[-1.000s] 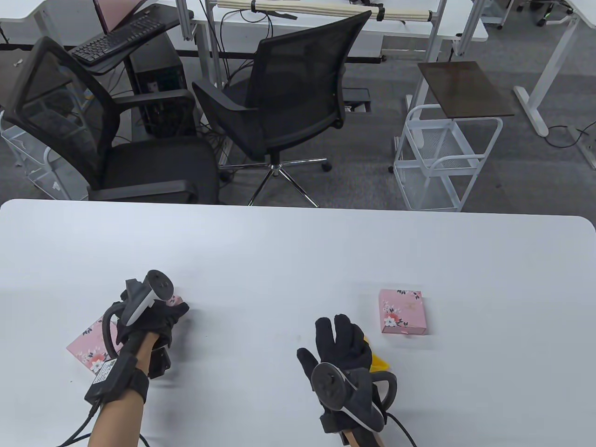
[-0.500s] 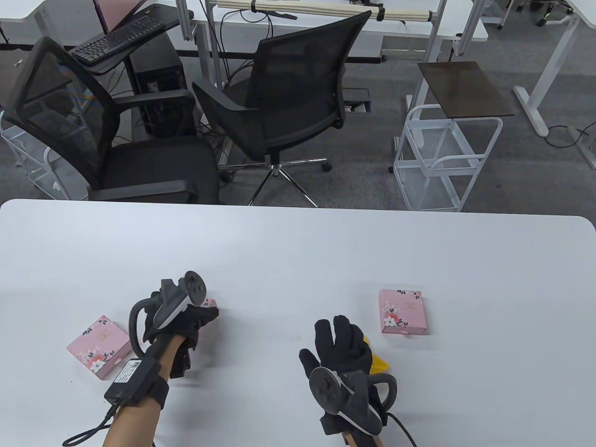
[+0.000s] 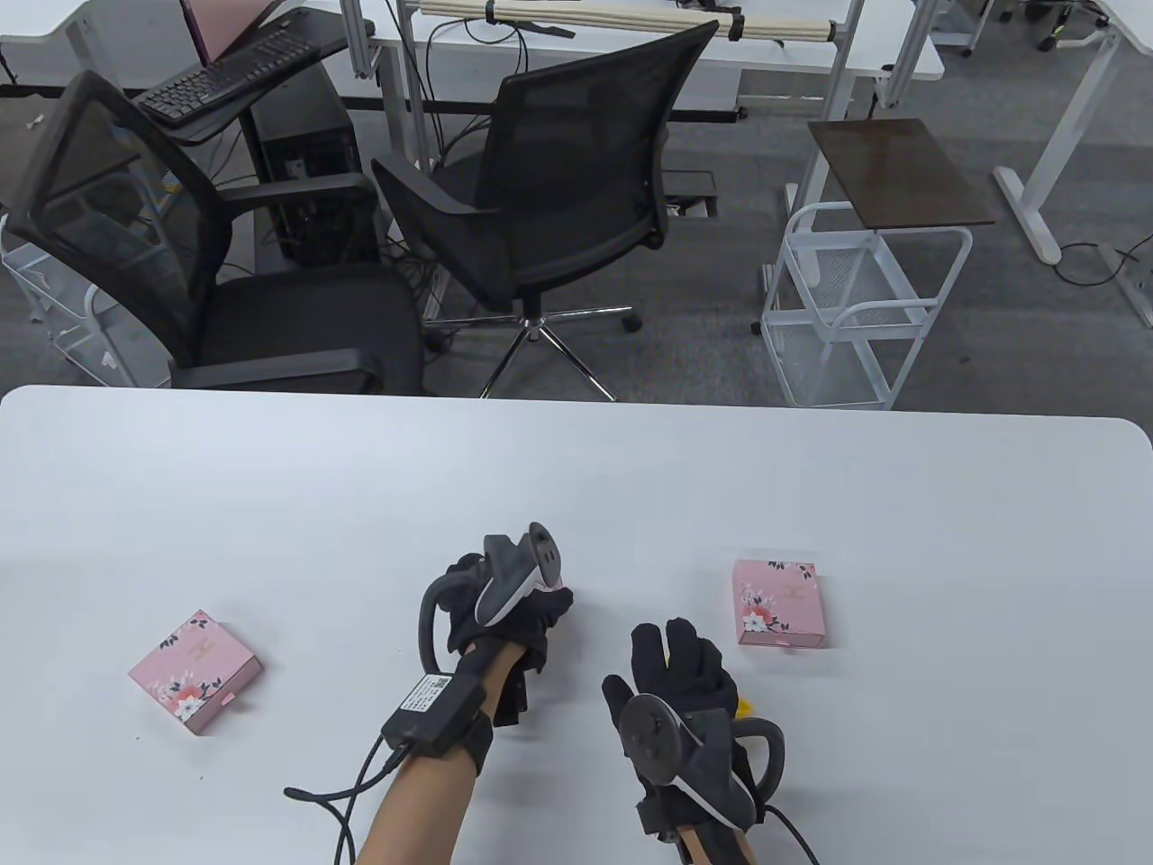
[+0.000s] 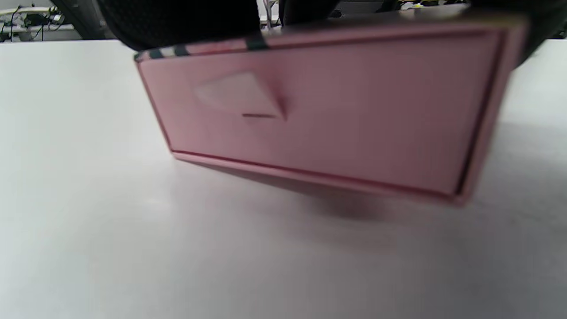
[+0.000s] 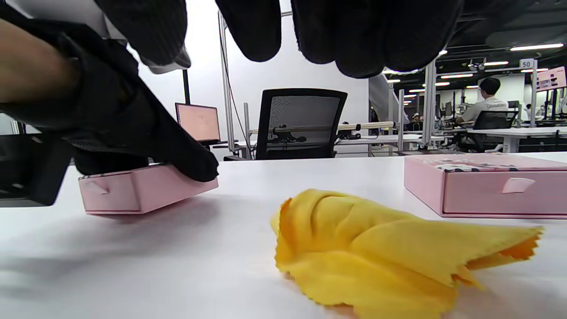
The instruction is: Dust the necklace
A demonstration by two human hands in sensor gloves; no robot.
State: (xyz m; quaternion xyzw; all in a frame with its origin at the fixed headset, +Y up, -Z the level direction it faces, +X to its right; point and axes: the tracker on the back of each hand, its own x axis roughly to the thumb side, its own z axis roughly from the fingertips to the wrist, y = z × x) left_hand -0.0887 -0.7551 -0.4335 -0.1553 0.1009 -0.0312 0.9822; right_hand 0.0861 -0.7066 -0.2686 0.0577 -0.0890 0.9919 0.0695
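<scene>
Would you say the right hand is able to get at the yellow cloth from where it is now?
Probably yes: the right hand hovers directly over the yellow cloth, fingers open, with nothing between them.

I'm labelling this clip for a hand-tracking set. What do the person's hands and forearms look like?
Both hands wear black fabric gloves, forearms bare. The left hand carries a grey-and-white tracker with a dark ring loop; a black labelled box sits on its wrist strap, trailing a black cable. The right hand bears a dark grey tracker with a round disc and a cable.
</scene>
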